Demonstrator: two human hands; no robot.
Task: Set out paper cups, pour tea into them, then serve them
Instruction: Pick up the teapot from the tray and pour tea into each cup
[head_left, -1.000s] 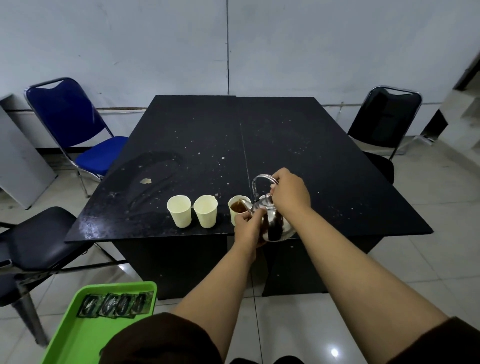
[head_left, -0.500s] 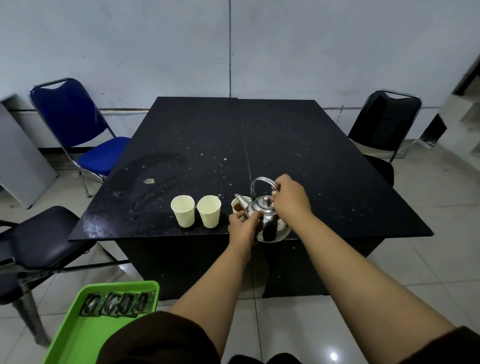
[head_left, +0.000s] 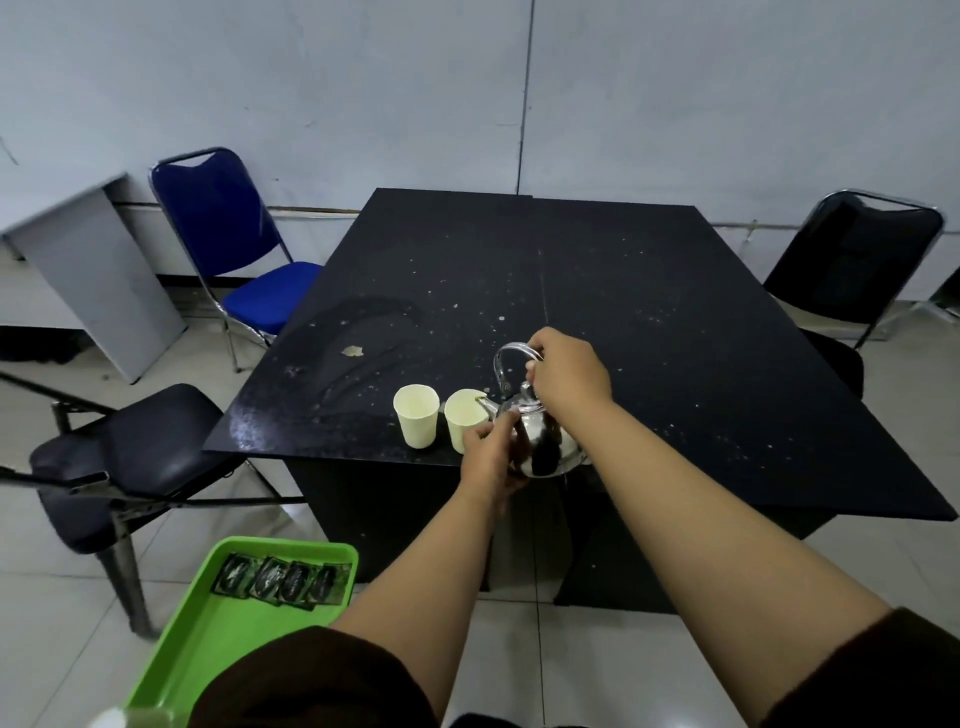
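Observation:
Two pale paper cups stand near the front edge of the black table: the left cup and the middle cup. A shiny steel teapot is tilted left, its spout tip over the middle cup's rim. My right hand grips the teapot's arched handle, thumb by the lid knob. My left hand curls against the pot's left side below the spout, beside the middle cup. The third cup is hidden behind the pot and hands.
A green tray with several dark sachets sits low at the front left. A blue chair and a black chair stand left of the table, another black chair at the right.
The teapot has moved left from the tea-filled third cup, so its spout now sits over the middle cup. That third cup is now out of sight. The camera has shifted.

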